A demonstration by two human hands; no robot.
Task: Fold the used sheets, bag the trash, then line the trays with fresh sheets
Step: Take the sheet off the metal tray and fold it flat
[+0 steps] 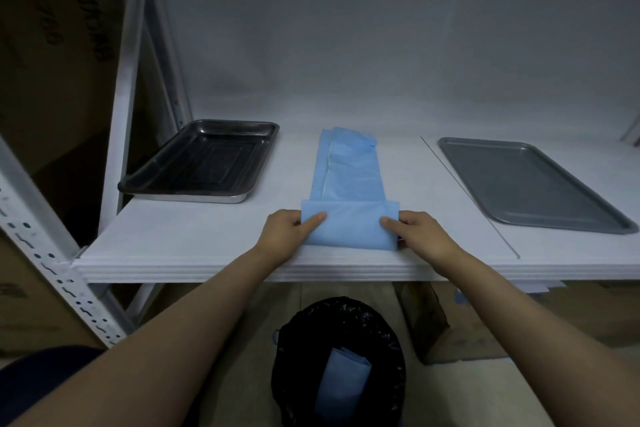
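On the white shelf (207,246), both trays (204,161) sit unlined; left hand (287,232) and right hand (420,230) pinch the folded blue sheet (349,218) between them. Below, a black-lined bin (341,360) holds another folded sheet (341,385).

Both hands (353,230) pinch the folded blue sheet (349,184).

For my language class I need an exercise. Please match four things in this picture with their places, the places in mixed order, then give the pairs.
1 deep dark tray
2 flat grey tray
3 long blue sheet
4 folded blue sheet

a in the black-lined bin
b shelf, right end
c gripped by left hand and right hand
d shelf, left end

Pairs: 1-d, 2-b, 3-c, 4-a
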